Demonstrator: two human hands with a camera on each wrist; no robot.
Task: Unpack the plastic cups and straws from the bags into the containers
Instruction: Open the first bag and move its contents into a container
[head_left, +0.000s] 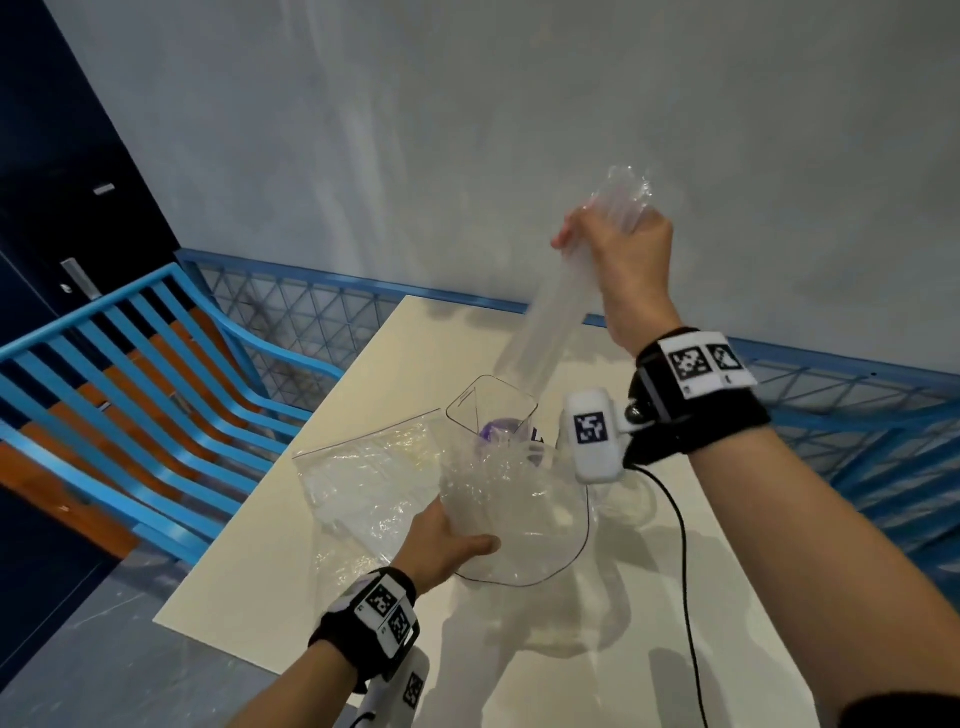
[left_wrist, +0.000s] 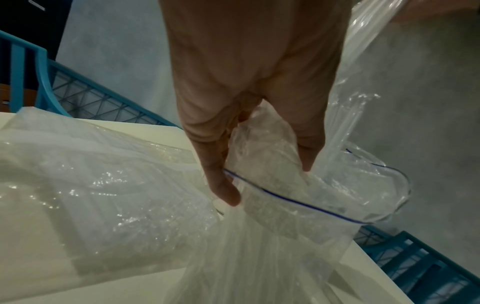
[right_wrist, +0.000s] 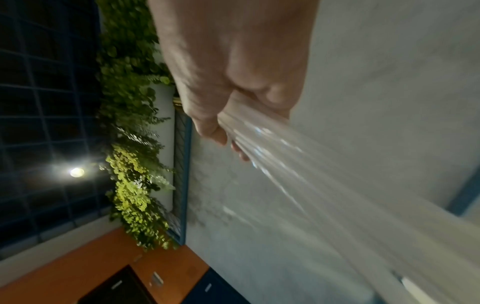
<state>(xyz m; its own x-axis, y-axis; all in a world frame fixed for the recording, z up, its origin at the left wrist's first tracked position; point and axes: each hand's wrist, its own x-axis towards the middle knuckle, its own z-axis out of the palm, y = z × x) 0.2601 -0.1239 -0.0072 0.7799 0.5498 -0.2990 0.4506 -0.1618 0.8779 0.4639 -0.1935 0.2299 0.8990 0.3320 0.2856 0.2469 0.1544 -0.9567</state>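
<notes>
Cream table (head_left: 332, 545) sits against a grey wall (head_left: 467, 130), blue railing (head_left: 130, 374) beside it. Clear container (head_left: 491, 402) stands on the table, something purple inside, blurred. Your right hand (head_left: 618, 260) grips the straws (head_left: 550, 322), raised above the container. Your left hand (left_wrist: 241, 102) pinches the rim of the zip bag (left_wrist: 298, 201) nearer you than the container. A 2nd bag (head_left: 363, 467) lies left of it.

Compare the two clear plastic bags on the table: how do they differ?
The clear zip bag with the blue seal line is gripped at its open mouth by the left hand and pulled up off the cream table; the flat clear bag beside it lies untouched on the table. The right hand holds a bundle of clear straws above the zip bag. Both bags are transparent and crinkled.
</notes>
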